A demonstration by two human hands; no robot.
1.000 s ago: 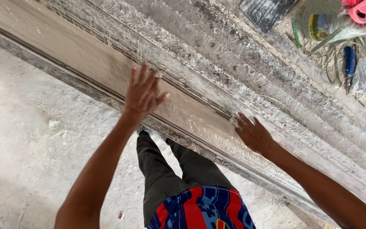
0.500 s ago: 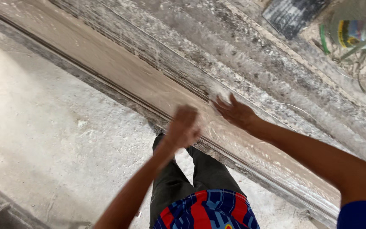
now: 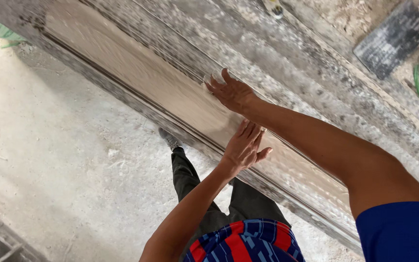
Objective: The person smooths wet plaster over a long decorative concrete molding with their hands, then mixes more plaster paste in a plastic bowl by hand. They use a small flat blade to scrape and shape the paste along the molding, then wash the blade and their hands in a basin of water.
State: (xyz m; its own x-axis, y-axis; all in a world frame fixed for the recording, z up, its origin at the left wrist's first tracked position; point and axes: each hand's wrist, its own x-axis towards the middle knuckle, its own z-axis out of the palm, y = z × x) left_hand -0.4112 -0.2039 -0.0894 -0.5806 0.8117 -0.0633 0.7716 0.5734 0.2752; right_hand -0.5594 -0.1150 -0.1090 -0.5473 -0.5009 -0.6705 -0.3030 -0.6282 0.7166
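Hands flat on long pale plank (image 3: 136, 80): left hand (image 3: 245, 145) open, right hand (image 3: 231, 92) pressing small white pad (image 3: 213, 77). Surface looks smooth here; far end blurred, progress unclear.

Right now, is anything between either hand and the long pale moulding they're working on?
Nothing visible. The left hand lies flat on the smooth face of the long pale moulding, near its lower edge. The right hand presses on it higher up, with something small and whitish at its fingertips; what it is cannot be told.

A long pale moulded plaster strip (image 3: 136, 82) lay diagonally along the dusty workbench (image 3: 316, 63), smooth-faced, with grey, crusted edges.
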